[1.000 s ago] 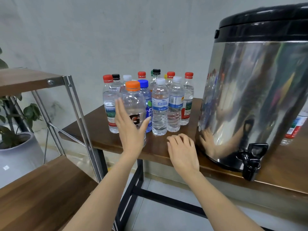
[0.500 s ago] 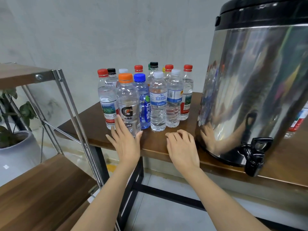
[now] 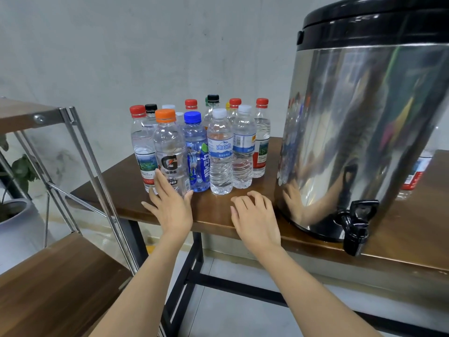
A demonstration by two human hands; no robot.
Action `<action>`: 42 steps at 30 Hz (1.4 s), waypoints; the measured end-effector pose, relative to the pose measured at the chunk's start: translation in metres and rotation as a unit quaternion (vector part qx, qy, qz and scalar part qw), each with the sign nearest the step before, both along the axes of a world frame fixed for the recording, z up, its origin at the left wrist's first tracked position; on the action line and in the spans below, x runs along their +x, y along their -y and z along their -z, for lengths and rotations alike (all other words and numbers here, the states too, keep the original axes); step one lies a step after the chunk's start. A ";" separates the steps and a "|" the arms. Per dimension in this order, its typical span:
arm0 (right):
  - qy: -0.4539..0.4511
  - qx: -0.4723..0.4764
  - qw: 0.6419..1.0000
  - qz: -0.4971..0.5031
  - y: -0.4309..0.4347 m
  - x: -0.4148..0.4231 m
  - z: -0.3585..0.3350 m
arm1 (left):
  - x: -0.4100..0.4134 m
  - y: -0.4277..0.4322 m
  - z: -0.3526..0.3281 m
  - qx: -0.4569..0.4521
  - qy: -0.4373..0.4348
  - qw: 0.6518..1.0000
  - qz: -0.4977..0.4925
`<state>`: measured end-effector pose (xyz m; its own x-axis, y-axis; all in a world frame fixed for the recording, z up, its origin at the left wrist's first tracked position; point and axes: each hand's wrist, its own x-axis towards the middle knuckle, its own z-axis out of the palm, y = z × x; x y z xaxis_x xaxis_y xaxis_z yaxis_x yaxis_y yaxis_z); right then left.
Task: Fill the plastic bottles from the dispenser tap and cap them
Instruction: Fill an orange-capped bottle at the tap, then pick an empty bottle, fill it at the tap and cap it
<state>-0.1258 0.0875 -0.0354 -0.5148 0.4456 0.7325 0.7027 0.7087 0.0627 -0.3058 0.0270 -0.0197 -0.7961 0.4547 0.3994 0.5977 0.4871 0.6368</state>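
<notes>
Two bare arms of one person, each ending in an uncovered grip.
The left grip [image 3: 171, 210] and the right grip [image 3: 257, 217] are bare hands with slender fingers [image 3: 161, 184]; a short, plain nail shows on the thumb [image 3: 234, 212] of the right grip. The left forearm [image 3: 145, 283] and the right forearm [image 3: 303, 280] are bare from wrist to the bottom edge of the view, smooth, narrow at the wrist and broader toward the elbow. Knuckles show faintly on the right grip's back.

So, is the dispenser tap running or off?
Off: no stream falls from the tap, and nothing is held under its spout.
</notes>
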 end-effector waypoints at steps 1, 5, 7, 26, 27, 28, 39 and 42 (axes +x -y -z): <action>0.006 0.002 1.000 -0.007 0.001 0.001 -0.001 | 0.002 0.003 0.000 -0.002 0.005 1.000 0.003; 0.037 -0.005 0.998 -0.046 0.002 0.007 -0.001 | 0.022 0.022 0.002 -0.020 -0.002 0.999 0.032; 0.032 -0.002 0.998 -0.061 0.006 0.016 0.002 | 0.035 0.033 0.008 -0.013 -0.029 0.998 0.059; -0.018 0.037 0.998 0.045 0.027 0.290 0.036 | 0.293 0.032 0.044 0.112 -0.222 0.852 0.461; -0.021 0.038 0.997 0.060 0.020 0.302 0.033 | 0.308 0.024 0.036 0.115 -0.222 0.842 0.478; -0.023 0.036 0.996 0.074 0.014 0.312 0.028 | 0.322 0.014 0.029 0.118 -0.223 0.833 0.493; -0.064 -0.038 0.983 0.166 -0.061 0.362 -0.029 | 0.395 -0.106 -0.018 0.025 -0.194 0.855 0.480; -0.071 -0.053 0.980 0.176 -0.083 0.364 -0.043 | 0.401 -0.121 -0.014 -0.016 -0.174 0.865 0.470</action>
